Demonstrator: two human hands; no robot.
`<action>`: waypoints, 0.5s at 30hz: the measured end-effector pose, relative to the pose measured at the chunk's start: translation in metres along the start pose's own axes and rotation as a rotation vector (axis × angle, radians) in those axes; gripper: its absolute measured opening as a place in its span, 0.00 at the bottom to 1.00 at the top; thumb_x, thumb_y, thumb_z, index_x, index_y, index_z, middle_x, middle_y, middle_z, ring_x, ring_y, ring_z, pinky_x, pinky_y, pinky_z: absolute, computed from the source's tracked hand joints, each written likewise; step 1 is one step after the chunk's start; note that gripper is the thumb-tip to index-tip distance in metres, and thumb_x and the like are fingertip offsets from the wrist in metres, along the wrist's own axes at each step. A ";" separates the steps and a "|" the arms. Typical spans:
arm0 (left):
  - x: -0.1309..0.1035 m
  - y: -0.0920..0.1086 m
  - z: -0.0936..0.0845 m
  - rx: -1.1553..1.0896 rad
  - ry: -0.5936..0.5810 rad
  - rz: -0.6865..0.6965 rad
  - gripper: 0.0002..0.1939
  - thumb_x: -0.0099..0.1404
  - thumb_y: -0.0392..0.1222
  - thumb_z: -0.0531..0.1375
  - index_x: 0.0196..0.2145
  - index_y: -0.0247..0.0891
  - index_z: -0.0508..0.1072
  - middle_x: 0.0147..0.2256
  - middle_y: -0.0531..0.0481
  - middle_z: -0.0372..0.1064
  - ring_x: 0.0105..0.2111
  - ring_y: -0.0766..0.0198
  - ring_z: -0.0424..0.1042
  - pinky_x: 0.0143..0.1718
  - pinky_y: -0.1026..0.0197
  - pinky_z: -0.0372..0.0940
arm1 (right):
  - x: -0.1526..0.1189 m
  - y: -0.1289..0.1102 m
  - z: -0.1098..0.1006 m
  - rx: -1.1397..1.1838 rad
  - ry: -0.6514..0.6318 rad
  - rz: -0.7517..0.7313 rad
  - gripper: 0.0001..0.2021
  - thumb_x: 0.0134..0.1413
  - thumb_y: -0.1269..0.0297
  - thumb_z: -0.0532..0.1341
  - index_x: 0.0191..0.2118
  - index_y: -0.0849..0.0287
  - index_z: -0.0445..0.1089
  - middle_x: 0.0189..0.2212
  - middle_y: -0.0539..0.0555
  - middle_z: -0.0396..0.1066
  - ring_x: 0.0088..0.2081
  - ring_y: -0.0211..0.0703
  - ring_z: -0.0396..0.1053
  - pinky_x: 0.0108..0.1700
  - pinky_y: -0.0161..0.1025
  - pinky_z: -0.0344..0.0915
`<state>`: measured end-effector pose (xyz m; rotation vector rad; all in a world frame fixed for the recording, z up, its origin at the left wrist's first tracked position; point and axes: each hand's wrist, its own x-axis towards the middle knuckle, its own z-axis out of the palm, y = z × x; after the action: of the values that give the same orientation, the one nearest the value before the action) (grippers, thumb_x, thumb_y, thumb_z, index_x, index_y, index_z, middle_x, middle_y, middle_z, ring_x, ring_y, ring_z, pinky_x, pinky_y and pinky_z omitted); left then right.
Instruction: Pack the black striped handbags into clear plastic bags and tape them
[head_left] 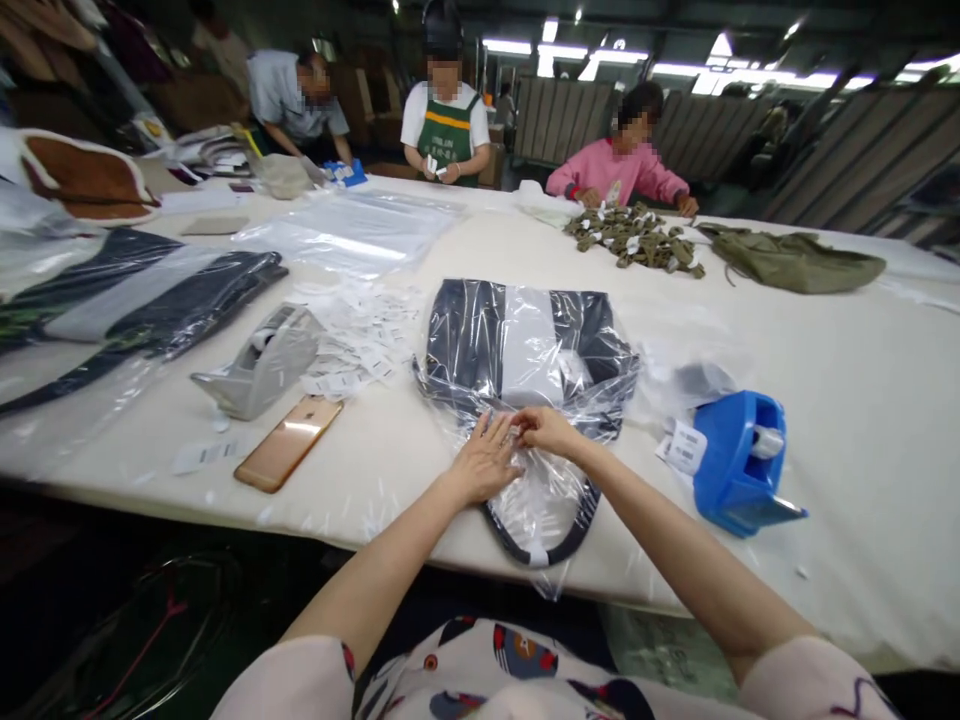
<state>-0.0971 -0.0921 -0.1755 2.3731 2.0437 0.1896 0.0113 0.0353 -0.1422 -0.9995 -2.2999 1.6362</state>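
Observation:
A dark handbag point(465, 335) with a pale paper band point(529, 345) round it lies before me inside a clear plastic bag point(551, 490). Its dark looped handle point(581, 520) points toward me and has a small white wrap at the end. My left hand point(487, 460) rests flat on the plastic over the handbag's near edge, fingers spread. Beside it, my right hand point(551, 432) has its fingers bent together at the plastic, pinching it. The fingertips partly hide the spot they hold.
On the left are a grey tape dispenser point(270, 360), a phone point(289, 443), loose white labels point(367, 335) and another wrapped dark bag point(142, 290). A blue tape dispenser point(731, 460) stands right. Olive straps point(637, 240) and olive fabric point(802, 262) lie farther back, near several co-workers.

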 end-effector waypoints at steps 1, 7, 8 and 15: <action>0.000 0.000 0.000 -0.009 0.004 -0.001 0.31 0.65 0.55 0.50 0.56 0.28 0.60 0.61 0.31 0.46 0.63 0.49 0.41 0.62 0.42 0.38 | 0.001 0.004 -0.001 -0.023 0.008 -0.012 0.10 0.37 0.78 0.60 0.29 0.60 0.72 0.18 0.47 0.68 0.23 0.38 0.67 0.30 0.35 0.65; -0.002 0.001 -0.004 -0.039 0.033 -0.010 0.30 0.63 0.56 0.52 0.54 0.28 0.61 0.56 0.33 0.57 0.61 0.48 0.48 0.62 0.44 0.39 | 0.012 0.021 0.007 -0.079 0.051 -0.057 0.07 0.50 0.69 0.54 0.32 0.59 0.69 0.20 0.47 0.67 0.23 0.36 0.66 0.30 0.34 0.64; -0.002 0.001 -0.004 -0.042 0.038 -0.012 0.30 0.63 0.56 0.53 0.53 0.28 0.61 0.55 0.33 0.58 0.61 0.48 0.49 0.62 0.44 0.39 | 0.013 0.023 0.009 -0.083 0.052 -0.060 0.07 0.50 0.69 0.54 0.33 0.60 0.69 0.19 0.47 0.67 0.22 0.36 0.66 0.29 0.33 0.64; 0.000 0.001 -0.003 -0.079 0.046 0.001 0.31 0.61 0.53 0.56 0.58 0.36 0.55 0.58 0.34 0.53 0.61 0.47 0.48 0.61 0.41 0.41 | 0.030 0.021 0.010 -0.129 0.006 -0.037 0.05 0.44 0.69 0.58 0.28 0.61 0.71 0.19 0.47 0.68 0.20 0.34 0.63 0.25 0.31 0.60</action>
<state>-0.0962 -0.0928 -0.1726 2.3445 2.0146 0.3207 -0.0079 0.0489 -0.1724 -0.9793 -2.4322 1.4853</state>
